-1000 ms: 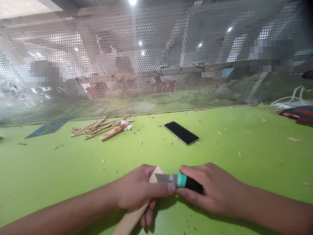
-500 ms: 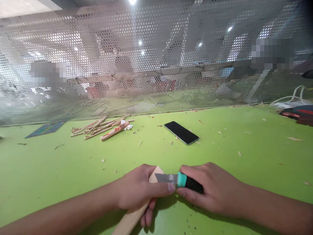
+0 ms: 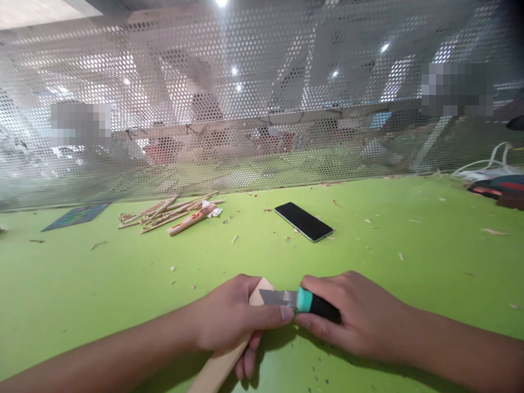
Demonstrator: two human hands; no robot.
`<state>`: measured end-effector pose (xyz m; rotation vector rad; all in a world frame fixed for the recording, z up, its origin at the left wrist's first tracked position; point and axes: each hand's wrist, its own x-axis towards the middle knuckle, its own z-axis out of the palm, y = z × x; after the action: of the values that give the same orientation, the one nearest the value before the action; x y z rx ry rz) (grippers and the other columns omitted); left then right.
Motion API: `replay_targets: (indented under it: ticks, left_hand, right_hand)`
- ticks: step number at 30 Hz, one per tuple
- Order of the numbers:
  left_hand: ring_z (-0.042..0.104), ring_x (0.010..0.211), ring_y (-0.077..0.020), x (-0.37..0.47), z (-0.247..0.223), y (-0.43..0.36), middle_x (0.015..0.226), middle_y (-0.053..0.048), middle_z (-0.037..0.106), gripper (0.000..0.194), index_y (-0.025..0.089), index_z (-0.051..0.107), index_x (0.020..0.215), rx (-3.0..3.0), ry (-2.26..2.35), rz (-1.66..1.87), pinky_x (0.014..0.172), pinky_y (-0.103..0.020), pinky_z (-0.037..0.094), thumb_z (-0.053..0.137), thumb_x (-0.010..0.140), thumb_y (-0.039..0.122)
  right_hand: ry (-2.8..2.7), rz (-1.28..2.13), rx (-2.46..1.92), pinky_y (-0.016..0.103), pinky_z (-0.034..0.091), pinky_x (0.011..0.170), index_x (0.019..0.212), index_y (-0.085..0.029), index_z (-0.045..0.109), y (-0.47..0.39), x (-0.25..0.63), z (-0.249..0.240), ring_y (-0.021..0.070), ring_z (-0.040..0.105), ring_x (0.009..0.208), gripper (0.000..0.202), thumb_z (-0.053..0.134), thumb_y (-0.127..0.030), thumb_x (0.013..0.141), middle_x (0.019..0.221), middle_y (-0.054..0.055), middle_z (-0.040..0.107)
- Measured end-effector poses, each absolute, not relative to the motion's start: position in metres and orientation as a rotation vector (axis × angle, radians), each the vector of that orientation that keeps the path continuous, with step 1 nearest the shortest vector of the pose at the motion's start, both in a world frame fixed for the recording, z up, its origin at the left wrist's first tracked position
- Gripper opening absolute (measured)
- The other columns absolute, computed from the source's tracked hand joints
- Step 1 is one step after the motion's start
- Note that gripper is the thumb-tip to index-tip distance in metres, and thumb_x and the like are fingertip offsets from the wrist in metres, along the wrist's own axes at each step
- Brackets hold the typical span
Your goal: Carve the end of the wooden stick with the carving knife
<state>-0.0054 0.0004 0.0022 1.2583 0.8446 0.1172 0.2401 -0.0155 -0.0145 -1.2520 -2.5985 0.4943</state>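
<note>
A pale strip of wood (image 3: pixel 219 367) slants up from the bottom edge of the view, and my left hand (image 3: pixel 235 314) is closed around it near its upper, angled end. My left thumb reaches right, along the lower edge of the blade. My right hand (image 3: pixel 352 311) grips a carving knife (image 3: pixel 305 300) with a black and teal handle. Its blade points left and lies across the top of the wood, against or just over the surface; I cannot tell which. My right thumb tip is close to my left thumb tip.
On the green table (image 3: pixel 368 262) lie a black phone (image 3: pixel 303 221), a pile of carved wooden sticks (image 3: pixel 176 213), a patterned card (image 3: pixel 76 216) and scattered shavings. A perforated metal screen (image 3: pixel 262 109) stands behind, with people beyond it. White cables (image 3: pixel 489 164) are at far right.
My hands, the knife and the wood look the same as before. Behind the screen, a person's blurred head has shifted upward.
</note>
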Motion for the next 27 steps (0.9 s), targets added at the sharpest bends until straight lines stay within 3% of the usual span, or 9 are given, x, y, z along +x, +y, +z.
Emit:
replay_targets:
  ticks: [27]
  left_hand:
    - [0.057, 0.037, -0.0141, -0.0053, 0.0005, 0.0004, 0.046, 0.006, 0.054, 0.045, 0.023, 0.048, 0.085, 1.24, 0.815, 0.129, 0.042, -0.022, 0.048, 0.073, 0.08, 0.06]
  right_hand:
    - [-2.596, 0.494, -1.25, 0.027, 0.019, 0.051, 0.082, -0.021, 0.052, -0.0152, 0.241, -0.0154, 0.0139, 0.046, 0.052, 0.043, 0.05, -0.062, 0.098, 0.066, -0.001, 0.061]
